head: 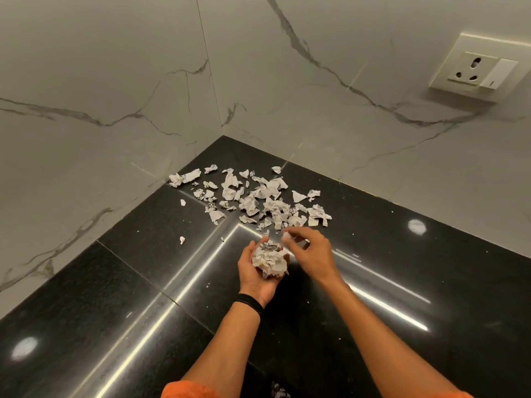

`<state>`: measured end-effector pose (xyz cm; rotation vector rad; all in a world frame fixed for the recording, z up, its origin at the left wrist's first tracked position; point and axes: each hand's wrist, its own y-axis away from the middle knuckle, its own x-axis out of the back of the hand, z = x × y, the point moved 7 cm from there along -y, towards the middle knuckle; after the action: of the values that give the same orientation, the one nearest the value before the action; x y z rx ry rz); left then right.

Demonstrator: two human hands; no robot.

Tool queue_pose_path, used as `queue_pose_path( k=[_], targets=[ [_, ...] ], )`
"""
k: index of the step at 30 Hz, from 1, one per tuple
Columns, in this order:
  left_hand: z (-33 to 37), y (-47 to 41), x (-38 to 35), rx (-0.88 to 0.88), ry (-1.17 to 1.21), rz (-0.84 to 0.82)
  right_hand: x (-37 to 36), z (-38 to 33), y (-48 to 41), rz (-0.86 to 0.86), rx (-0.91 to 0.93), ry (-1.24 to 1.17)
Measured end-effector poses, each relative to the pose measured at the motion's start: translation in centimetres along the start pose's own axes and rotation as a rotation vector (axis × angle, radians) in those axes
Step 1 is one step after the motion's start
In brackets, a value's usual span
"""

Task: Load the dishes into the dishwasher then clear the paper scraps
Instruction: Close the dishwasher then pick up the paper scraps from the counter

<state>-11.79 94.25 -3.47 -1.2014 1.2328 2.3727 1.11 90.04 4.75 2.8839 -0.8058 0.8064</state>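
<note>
Several torn paper scraps (253,196) lie scattered on the black granite counter (143,282), toward the inner corner. My left hand (253,275) is palm up and cups a crumpled wad of gathered scraps (270,259), fingers curled round it. My right hand (310,249) hovers just right of the wad, with its fingertips pinching a small white scrap (286,236) above the nearest pieces. No dishes or dishwasher are in view.
White marble-look walls (115,96) meet in a corner behind the scraps. A power socket with a switch (474,70) sits on the right wall. Tiny paper crumbs (182,239) dot the counter's left side. Light glare streaks cross the counter.
</note>
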Motion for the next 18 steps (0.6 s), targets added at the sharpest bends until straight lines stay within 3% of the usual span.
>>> queue_pose_path(
  k=[3, 7, 12, 15, 18],
  targets=[
    [-0.2, 0.4, -0.3, 0.015, 0.001, -0.042, -2.4, -2.0, 1.2, -0.142, 0.127, 0.062],
    [0.4, 0.7, 0.1, 0.006, 0.061, -0.056, -4.4, -1.5, 1.5, -0.251, 0.11, 0.12],
    [1.1, 1.1, 0.8, 0.004, 0.119, -0.039, -3.1, -1.5, -0.7, -0.089, 0.002, -0.103],
    [2.1, 0.7, 1.7, -0.013, 0.166, -0.001, -3.5, -0.2, -2.7, -0.095, -0.067, 0.034],
    [3.5, 0.8, 2.7, -0.047, 0.211, 0.029, -5.7, 0.3, -4.5, -0.219, 0.014, 0.268]
  ],
)
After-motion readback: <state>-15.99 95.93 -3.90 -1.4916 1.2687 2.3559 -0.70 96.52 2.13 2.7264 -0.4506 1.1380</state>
